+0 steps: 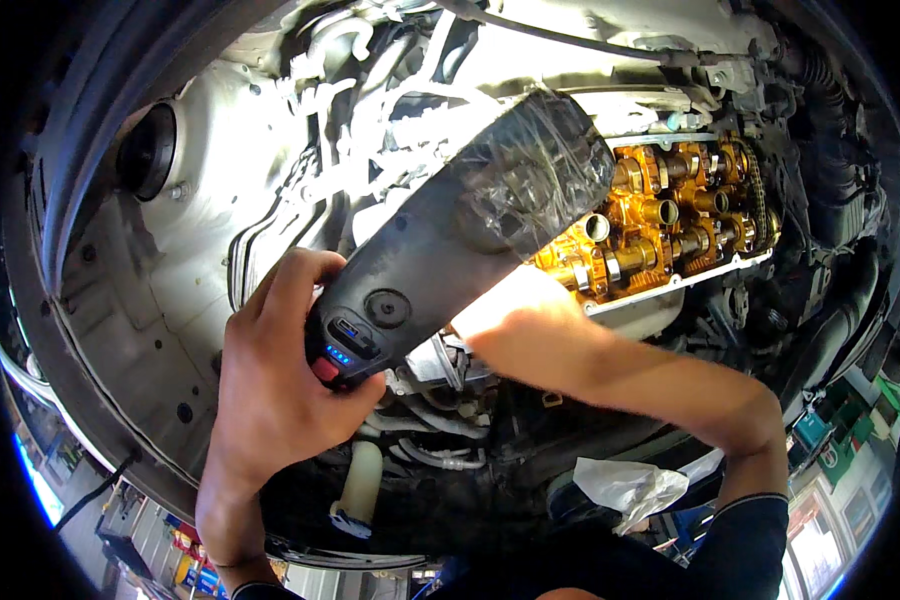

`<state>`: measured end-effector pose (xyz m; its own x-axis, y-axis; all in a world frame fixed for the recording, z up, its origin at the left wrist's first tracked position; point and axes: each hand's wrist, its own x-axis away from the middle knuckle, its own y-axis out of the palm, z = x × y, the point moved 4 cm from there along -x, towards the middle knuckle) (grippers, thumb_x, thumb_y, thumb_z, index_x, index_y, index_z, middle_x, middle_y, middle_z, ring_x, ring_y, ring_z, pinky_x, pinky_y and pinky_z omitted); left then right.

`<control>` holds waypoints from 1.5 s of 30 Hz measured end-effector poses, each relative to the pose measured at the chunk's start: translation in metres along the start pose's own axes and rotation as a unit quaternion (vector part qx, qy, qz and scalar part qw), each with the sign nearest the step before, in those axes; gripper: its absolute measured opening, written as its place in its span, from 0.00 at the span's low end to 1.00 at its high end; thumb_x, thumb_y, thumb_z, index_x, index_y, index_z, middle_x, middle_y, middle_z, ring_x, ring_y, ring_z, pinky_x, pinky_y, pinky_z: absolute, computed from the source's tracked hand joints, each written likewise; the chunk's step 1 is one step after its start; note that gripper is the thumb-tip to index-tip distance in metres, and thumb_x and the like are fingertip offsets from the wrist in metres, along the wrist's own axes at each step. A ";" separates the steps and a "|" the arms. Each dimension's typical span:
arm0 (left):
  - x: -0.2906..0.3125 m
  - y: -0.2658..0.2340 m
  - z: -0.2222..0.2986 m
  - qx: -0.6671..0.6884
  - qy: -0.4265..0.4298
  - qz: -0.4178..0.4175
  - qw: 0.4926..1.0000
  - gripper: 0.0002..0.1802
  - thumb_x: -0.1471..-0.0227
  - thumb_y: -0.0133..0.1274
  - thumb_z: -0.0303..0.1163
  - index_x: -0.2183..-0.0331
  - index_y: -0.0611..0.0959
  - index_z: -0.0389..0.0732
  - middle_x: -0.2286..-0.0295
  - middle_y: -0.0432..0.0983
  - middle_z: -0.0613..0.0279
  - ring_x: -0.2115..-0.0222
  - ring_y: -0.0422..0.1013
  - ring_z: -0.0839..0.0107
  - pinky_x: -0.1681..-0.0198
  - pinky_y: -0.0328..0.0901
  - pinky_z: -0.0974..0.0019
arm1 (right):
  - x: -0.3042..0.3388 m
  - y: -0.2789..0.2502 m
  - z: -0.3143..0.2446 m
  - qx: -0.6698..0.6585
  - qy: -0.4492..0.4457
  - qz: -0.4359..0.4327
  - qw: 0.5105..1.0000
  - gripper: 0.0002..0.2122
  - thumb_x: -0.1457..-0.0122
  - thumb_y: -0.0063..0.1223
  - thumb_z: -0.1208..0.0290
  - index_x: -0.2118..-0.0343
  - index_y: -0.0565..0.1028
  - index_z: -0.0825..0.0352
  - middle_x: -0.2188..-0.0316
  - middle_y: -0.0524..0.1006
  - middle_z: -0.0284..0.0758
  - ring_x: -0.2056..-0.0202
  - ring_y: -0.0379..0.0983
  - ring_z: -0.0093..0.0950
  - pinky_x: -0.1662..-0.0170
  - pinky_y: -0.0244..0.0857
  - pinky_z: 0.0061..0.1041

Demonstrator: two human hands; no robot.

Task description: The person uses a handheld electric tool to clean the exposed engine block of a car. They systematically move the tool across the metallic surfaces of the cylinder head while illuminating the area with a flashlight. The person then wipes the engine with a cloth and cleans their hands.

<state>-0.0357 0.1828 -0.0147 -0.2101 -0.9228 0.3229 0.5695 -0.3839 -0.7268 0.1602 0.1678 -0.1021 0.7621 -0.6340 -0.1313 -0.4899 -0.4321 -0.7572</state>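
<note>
My left hand (285, 375) is closed around the lower end of a black cordless work light (420, 255). The light has a red button, a row of small blue indicator lamps and a USB port; clear tape wraps its upper part. It slants up and to the right across the middle of the view. My right arm reaches in from the lower right, and my right hand (515, 310) passes behind the light, strongly lit, its fingers hidden. Close by on the right lies the uncovered engine cylinder head (660, 225), amber with oil, showing camshafts and round tubes.
Hoses and brackets (370, 120) fill the bright area behind the light. A timing chain (760, 200) runs at the head's right end. Crumpled white paper (630, 490) rests near the front edge, and a whitish plastic neck (360, 485) stands at lower left.
</note>
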 end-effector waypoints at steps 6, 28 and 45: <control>0.000 0.001 0.000 0.003 0.017 0.015 1.000 0.31 0.62 0.69 0.27 0.54 0.75 0.36 0.70 0.78 0.56 0.69 0.75 0.70 0.64 0.70 0.66 | -0.008 -0.007 0.016 -0.016 0.004 -0.071 0.997 0.09 0.53 0.59 0.73 0.68 0.83 0.66 0.67 0.80 0.38 0.60 0.80 0.36 0.58 0.76 0.33; 0.000 -0.001 0.002 0.007 -0.005 0.024 1.000 0.32 0.63 0.67 0.26 0.52 0.75 0.36 0.69 0.77 0.53 0.67 0.76 0.64 0.60 0.71 0.62 | -0.003 0.009 0.005 -0.003 0.007 -0.008 1.000 0.08 0.51 0.57 0.73 0.69 0.83 0.67 0.70 0.80 0.41 0.68 0.81 0.37 0.67 0.78 0.32; 0.001 -0.005 0.004 -0.030 0.029 0.033 0.999 0.35 0.63 0.69 0.24 0.51 0.74 0.35 0.68 0.78 0.53 0.66 0.76 0.66 0.60 0.71 0.62 | 0.011 0.006 0.004 0.073 -0.073 -0.002 0.995 0.12 0.54 0.58 0.69 0.72 0.82 0.75 0.69 0.79 0.45 0.69 0.79 0.35 0.72 0.75 0.29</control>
<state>-0.0351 0.1843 -0.0085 -0.2206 -0.9456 0.2391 0.5360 -0.3223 -0.7803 0.1677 0.1605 -0.1111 0.8226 -0.5279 -0.2114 -0.4281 -0.3303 -0.8412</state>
